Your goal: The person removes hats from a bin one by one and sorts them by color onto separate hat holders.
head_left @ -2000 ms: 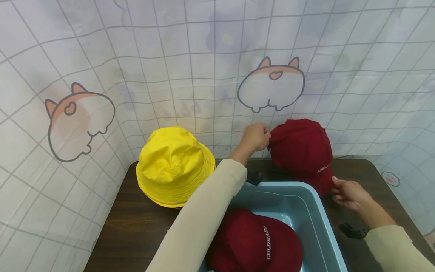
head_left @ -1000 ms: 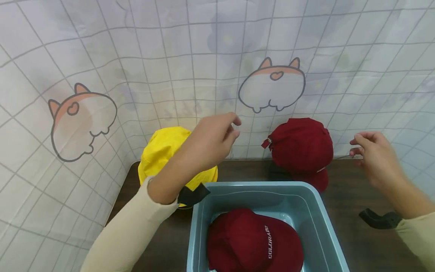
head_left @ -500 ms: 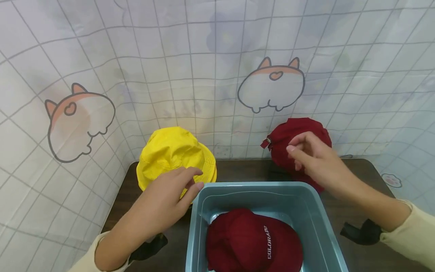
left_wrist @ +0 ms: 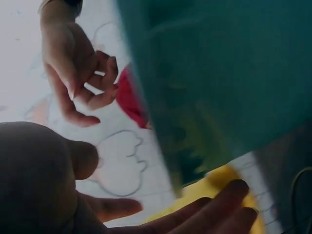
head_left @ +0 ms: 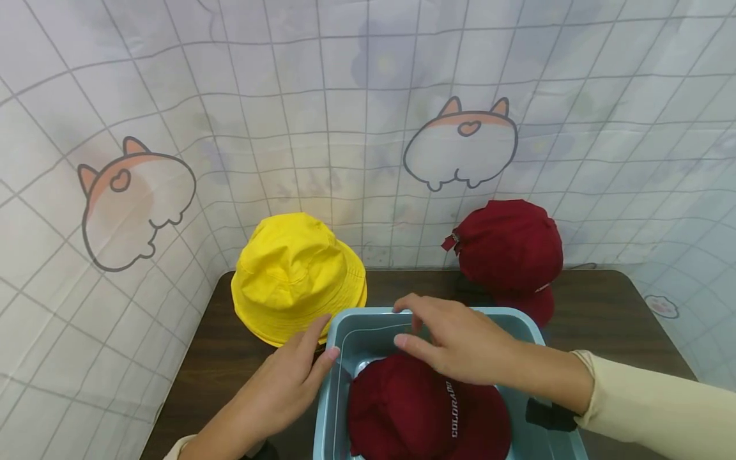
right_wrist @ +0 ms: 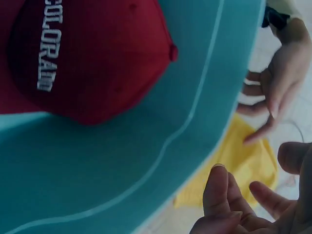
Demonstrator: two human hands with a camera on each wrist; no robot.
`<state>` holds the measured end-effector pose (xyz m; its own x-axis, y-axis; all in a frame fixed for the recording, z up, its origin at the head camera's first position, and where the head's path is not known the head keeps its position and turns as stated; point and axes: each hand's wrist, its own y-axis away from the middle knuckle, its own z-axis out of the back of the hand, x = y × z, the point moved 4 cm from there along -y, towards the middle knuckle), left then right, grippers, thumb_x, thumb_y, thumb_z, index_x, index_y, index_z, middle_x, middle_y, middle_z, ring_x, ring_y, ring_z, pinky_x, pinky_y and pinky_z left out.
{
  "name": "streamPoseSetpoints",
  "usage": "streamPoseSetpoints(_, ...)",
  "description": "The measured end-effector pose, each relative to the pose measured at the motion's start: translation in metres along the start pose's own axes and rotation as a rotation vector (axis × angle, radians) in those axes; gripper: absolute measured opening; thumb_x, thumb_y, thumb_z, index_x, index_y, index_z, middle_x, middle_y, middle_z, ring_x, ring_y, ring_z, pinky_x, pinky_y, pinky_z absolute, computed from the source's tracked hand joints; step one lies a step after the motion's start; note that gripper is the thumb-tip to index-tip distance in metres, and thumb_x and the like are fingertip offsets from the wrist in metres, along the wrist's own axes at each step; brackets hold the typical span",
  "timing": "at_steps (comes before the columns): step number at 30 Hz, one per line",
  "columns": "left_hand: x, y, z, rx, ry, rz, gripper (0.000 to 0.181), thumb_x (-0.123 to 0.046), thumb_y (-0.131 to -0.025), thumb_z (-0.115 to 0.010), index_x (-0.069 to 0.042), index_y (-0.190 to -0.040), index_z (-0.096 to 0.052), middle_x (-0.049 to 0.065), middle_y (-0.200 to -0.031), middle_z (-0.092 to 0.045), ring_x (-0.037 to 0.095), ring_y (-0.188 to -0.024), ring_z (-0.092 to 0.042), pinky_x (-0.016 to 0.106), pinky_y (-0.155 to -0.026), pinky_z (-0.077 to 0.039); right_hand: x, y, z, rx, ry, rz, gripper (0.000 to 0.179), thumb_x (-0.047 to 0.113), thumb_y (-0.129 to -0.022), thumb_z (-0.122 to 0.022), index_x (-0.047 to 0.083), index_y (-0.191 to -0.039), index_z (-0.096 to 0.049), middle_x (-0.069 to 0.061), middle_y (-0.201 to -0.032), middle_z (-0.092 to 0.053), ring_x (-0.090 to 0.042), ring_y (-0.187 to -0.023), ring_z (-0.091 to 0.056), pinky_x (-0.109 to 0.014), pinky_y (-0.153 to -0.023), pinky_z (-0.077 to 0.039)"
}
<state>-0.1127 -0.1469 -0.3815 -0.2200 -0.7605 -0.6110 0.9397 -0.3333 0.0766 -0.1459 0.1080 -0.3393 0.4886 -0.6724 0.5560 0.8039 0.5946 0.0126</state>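
Note:
My left hand (head_left: 276,393) is beside the left wall of a light blue plastic tub (head_left: 552,377), its fingers loosely extended and fingertips close to the rim. Above the tub hangs my right hand (head_left: 460,338), fingers slightly bent with nothing between them. Inside the tub lies a dark red baseball cap (head_left: 397,409) with white COLORADO lettering, partly covered by the right hand in the head view. A yellow bucket hat (head_left: 293,268) sits just beyond the left fingers. Behind the tub, at the right, stands another dark red cap (head_left: 506,246), its back strap pointing left.
The dark wooden table (head_left: 201,377) carries the tub and hats. Close behind its back edge hangs a white gridded curtain (head_left: 356,140) with cartoon corgi prints, which also runs along the left and right sides.
Both hands have left the back red cap, which stays standing behind the tub. The left hand has come down beside the tub's left wall; the right has swung left over the tub.

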Motion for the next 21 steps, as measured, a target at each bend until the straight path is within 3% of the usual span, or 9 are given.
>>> streamPoseSetpoints(5,0.011,0.002,-0.015,0.043,0.132,0.036,0.071,-0.058,-0.105,-0.041,-0.023,-0.163,-0.019,0.001,-0.149,-0.054,0.02,-0.129,-0.058,0.054,-0.11,-0.045,0.009,-0.006,-0.029,0.086,0.118,0.05,0.049,0.053,-0.097,-0.064,0.027,-0.138,-0.056,0.009,-0.102,-0.066,-0.003,-0.08,-0.057,-0.023,-0.065,-0.052)
streamPoseSetpoints(12,0.016,0.001,-0.03,0.084,0.187,0.009,0.074,-0.054,-0.107,-0.039,-0.022,-0.165,-0.007,0.011,-0.14,-0.06,0.017,-0.111,-0.068,0.044,-0.096,-0.057,0.018,-0.011,-0.065,0.246,0.303,0.172,0.056,0.063,-0.095,-0.06,0.033,-0.141,-0.055,0.005,-0.1,-0.063,-0.005,-0.069,-0.053,-0.024,-0.056,-0.049)
streamPoseSetpoints(16,0.019,0.001,-0.038,0.134,0.227,-0.002,0.074,-0.05,-0.109,-0.039,-0.024,-0.165,0.002,0.017,-0.132,-0.064,0.018,-0.096,-0.074,0.036,-0.083,-0.061,0.019,-0.011,-0.078,0.275,0.422,0.233,0.057,0.067,-0.093,-0.061,0.034,-0.14,-0.057,0.003,-0.101,-0.062,-0.007,-0.067,-0.055,-0.027,-0.054,-0.049)
streamPoseSetpoints(21,0.023,0.003,-0.043,0.183,0.301,0.041,0.075,-0.043,-0.11,-0.04,-0.026,-0.164,0.008,0.023,-0.127,-0.065,0.016,-0.084,-0.076,0.032,-0.073,-0.062,0.017,-0.011,-0.09,0.293,0.514,0.276,0.056,0.064,-0.089,-0.068,0.033,-0.135,-0.062,0.003,-0.109,-0.066,-0.007,-0.076,-0.062,-0.029,-0.064,-0.058)
